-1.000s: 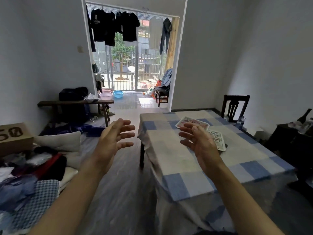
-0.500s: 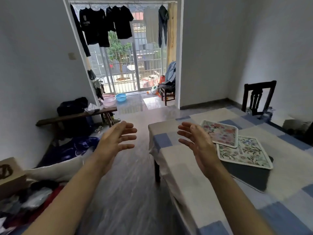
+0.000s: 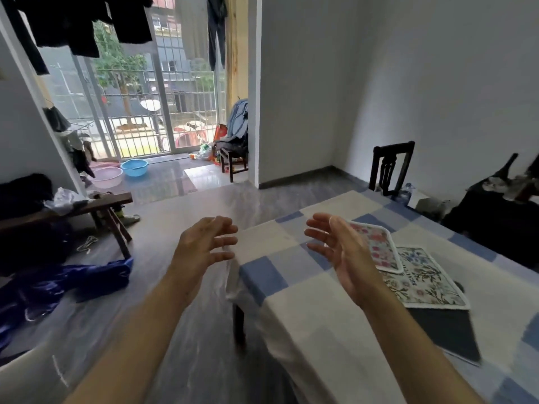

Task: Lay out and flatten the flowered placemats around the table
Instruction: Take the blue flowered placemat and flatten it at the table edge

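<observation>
Your right hand (image 3: 347, 258) and left hand (image 3: 204, 246) are empty, fingers spread. The overlapping flowered placemats (image 3: 385, 252) lie toward the table's (image 3: 306, 310) far left corner, just right of your right hand, the nearer one.

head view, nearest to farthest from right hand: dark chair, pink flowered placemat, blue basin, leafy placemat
1. pink flowered placemat, beside the right hand
2. leafy placemat, further right
3. dark chair, table's far end
4. blue basin, balcony floor
</observation>
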Tool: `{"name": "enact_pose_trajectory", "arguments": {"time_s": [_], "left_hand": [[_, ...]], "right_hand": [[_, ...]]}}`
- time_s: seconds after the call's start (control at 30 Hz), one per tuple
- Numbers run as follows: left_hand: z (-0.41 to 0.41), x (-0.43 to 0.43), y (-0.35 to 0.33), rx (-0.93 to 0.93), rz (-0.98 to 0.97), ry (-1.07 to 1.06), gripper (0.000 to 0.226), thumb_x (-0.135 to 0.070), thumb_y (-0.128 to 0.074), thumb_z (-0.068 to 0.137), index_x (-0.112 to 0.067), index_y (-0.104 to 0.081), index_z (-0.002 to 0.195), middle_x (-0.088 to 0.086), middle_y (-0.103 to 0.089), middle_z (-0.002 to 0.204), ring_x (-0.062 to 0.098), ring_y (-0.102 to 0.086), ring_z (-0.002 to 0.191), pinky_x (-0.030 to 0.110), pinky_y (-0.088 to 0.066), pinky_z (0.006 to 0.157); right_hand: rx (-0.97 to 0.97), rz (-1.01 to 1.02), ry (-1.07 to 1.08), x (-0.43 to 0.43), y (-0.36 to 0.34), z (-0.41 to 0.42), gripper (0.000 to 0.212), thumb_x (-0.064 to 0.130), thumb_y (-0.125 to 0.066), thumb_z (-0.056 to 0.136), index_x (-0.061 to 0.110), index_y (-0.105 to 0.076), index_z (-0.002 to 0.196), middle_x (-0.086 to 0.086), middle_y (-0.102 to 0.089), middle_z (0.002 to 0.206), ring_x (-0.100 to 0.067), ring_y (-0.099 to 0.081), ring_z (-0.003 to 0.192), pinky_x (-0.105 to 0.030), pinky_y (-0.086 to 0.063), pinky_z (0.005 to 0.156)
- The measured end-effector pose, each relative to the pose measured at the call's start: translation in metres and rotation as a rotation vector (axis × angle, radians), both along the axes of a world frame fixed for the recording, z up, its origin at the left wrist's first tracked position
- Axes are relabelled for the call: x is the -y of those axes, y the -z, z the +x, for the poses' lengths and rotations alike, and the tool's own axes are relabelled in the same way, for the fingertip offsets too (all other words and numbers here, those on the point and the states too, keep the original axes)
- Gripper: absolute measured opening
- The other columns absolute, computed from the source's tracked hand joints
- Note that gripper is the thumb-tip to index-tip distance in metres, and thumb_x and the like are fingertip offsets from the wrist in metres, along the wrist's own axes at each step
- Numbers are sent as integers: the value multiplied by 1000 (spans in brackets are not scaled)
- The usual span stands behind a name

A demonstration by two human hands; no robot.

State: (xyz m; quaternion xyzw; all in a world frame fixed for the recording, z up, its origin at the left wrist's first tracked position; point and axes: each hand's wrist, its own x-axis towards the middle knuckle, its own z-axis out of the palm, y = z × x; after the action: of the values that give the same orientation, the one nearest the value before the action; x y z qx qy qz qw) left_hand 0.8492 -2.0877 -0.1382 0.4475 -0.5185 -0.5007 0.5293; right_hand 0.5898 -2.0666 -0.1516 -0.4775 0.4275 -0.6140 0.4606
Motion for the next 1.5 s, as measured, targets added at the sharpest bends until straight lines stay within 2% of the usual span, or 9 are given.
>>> {"name": "enact_pose_trajectory", "arguments": {"time_s": [0.27, 0.37, 0.43, 0.6, 0.77, 0.93, 1.1, 1.37, 1.5], "left_hand": [[45, 145, -8, -110, -27, 184, 32, -36, -54, 95, -10, -67, 109, 11, -71, 109, 29, -68, 101, 49, -56, 86], [36, 181, 8, -125, 31, 262, 45, -45, -59, 83, -8, -67, 108, 14, -70, 108, 28, -68, 99, 43, -58, 81], [22, 206, 20, -102, 67, 319, 37, -40, -58, 87, -9, -68, 104, 13, -71, 105, 28, -69, 97, 39, -59, 76], [-11, 279, 37, -25, 67, 427, 26, -43, -56, 90, -24, -73, 94, 6, -73, 101, 25, -71, 94, 37, -58, 74], [-49, 364, 37, 65, 85, 484, 34, -43, -55, 90, -16, -70, 103, 10, -73, 103, 30, -70, 94, 35, -60, 71], [-91, 438, 23, 107, 73, 576, 32, -36, -49, 98, -12, -68, 107, 11, -72, 107, 30, -69, 98, 47, -56, 82], [-127, 495, 27, 71, 115, 696, 29, -35, -52, 97, -13, -69, 104, 11, -72, 107, 30, -68, 100, 42, -56, 81], [-136, 618, 58, 31, 161, 900, 25, -30, -52, 98, -13, -70, 102, 11, -72, 105, 28, -67, 99, 43, -55, 82], [-126, 669, 54, 48, 185, 1057, 24, -26, -49, 100, -12, -69, 103, 9, -73, 102, 24, -68, 94, 35, -58, 74]], "right_hand": [[-109, 6, 157, 89, -13, 54, 43, 47, -47, 93, 18, -63, 121, -5, -68, 121, -21, -64, 113, -36, -54, 90], [-133, 24, 210, 114, -4, 55, 40, 48, -48, 95, 21, -65, 118, -4, -69, 119, -21, -65, 112, -29, -55, 84], [-137, 41, 245, 131, 4, 49, 41, 52, -51, 94, 22, -66, 118, -3, -69, 120, -21, -65, 111, -24, -55, 81], [-79, 66, 388, 189, 35, 26, 48, 59, -56, 85, 23, -68, 114, -2, -70, 118, -21, -66, 110, -30, -54, 83], [-8, 77, 477, 261, 61, 0, 40, 60, -56, 83, 32, -68, 110, 1, -70, 114, -19, -65, 111, -37, -51, 91], [22, 57, 568, 315, 51, -26, 43, 58, -52, 87, 27, -66, 113, 1, -69, 116, -18, -63, 113, -36, -50, 94], [34, 51, 699, 353, 44, -44, 39, 46, -47, 94, 20, -65, 116, -2, -69, 117, -17, -64, 112, -36, -51, 94], [31, 78, 917, 446, 72, -9, 39, 50, -49, 93, 21, -65, 115, 0, -69, 115, -17, -64, 111, -36, -51, 93], [135, 63, 1060, 505, 71, 35, 35, 39, -49, 97, 14, -65, 115, -6, -70, 114, -23, -65, 107, -43, -51, 94]]}}
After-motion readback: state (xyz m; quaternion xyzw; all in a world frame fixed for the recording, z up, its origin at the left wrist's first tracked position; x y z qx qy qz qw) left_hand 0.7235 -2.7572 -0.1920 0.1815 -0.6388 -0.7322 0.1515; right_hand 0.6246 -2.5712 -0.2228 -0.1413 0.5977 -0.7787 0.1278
